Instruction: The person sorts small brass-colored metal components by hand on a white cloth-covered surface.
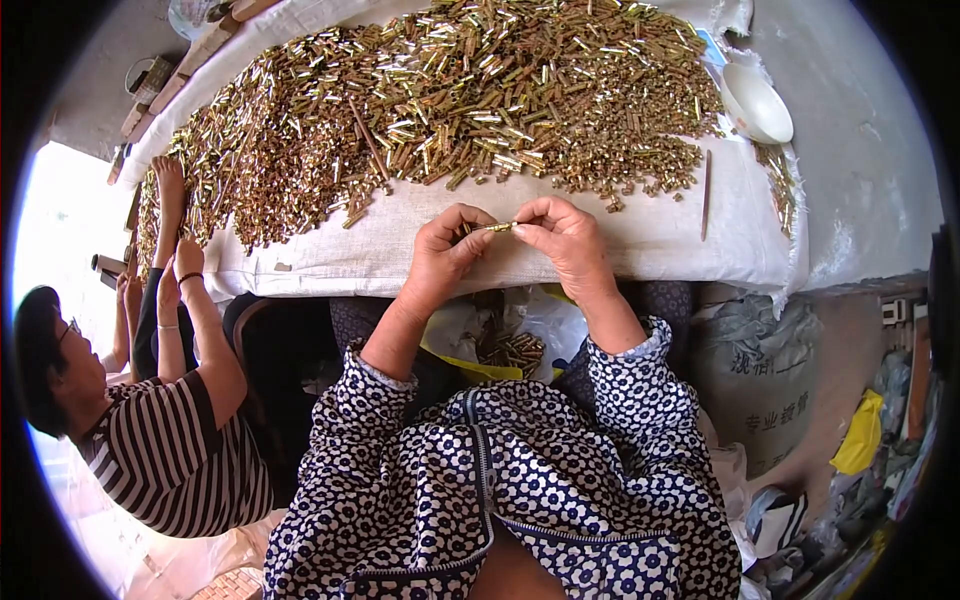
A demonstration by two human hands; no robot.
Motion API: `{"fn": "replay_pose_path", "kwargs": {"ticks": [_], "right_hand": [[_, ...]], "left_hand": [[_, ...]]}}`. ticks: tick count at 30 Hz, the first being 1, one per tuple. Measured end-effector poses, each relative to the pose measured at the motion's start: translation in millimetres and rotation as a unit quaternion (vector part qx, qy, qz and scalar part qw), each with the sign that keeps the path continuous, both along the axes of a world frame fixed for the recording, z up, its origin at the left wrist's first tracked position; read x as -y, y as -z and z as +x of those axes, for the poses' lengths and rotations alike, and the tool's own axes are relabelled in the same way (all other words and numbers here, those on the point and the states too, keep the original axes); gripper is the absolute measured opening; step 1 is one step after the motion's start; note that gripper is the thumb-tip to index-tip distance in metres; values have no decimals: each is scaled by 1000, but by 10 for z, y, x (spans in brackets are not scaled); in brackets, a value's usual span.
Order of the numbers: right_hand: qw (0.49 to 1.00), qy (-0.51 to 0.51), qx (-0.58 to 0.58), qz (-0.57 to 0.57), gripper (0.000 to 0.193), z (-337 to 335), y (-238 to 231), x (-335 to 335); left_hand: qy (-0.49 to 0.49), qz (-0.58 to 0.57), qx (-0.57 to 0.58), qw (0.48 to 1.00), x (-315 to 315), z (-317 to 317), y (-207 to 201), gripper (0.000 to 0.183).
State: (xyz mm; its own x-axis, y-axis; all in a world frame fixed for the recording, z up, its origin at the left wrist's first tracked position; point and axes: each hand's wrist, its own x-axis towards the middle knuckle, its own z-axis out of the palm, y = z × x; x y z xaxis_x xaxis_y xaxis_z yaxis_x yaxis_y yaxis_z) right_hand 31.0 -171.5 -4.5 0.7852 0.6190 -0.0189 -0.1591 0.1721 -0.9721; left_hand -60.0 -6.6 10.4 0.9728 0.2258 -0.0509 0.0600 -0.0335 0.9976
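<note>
In front of me, just over the near edge of a cloth-covered table, my hands meet at a slim brass-coloured metal piece. My left hand pinches one end between thumb and fingers. At the other end, the thumb and forefinger of my right hand close on it. Another small metal bit shows within the left fingers. Beyond my hands spreads a wide heap of similar brass-coloured pieces, some long and thin, others short. Below, a plastic-lined container in front of my lap holds more metal pieces.
A white bowl rests at the table's right edge. Near it lies a thin stick; another stick lies on the heap. On the left sits a person in a striped shirt. A large grey sack stands at right.
</note>
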Motion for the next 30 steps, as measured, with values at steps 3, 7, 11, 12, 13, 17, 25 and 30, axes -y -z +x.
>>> {"fn": "replay_pose_path", "kwargs": {"ticks": [3, 7, 11, 12, 13, 17, 25, 30], "right_hand": [[1000, 1, -9, 17, 14, -17, 1, -5], [999, -1, -31, 37, 15, -24, -9, -14], [997, 2, -40, 63, 15, -46, -13, -30], [998, 11, -18, 57, 15, -50, -7, -35], [998, 12, -18, 56, 15, -55, -2, -36], [994, 17, 106, -33, 11, -69, 15, -45], [850, 74, 460, -244, 12, 14, -16, 65], [744, 217, 506, -379, 17, 237, 5, 174]], "left_hand": [[-9, -44, 13, 999, 10, 6, 28, 5], [-29, -76, 40, 996, 35, 15, 55, 6], [-35, -65, 51, 996, 38, 20, 67, 8], [-34, -65, 51, 996, 46, 20, 63, 8], [-42, -67, 57, 995, 59, 16, 56, 8], [-54, -56, 51, 996, 70, 23, 31, 8], [79, 395, 143, 904, 170, 160, 42, 12], [120, 515, 96, 843, 297, 175, -131, 8]]}}
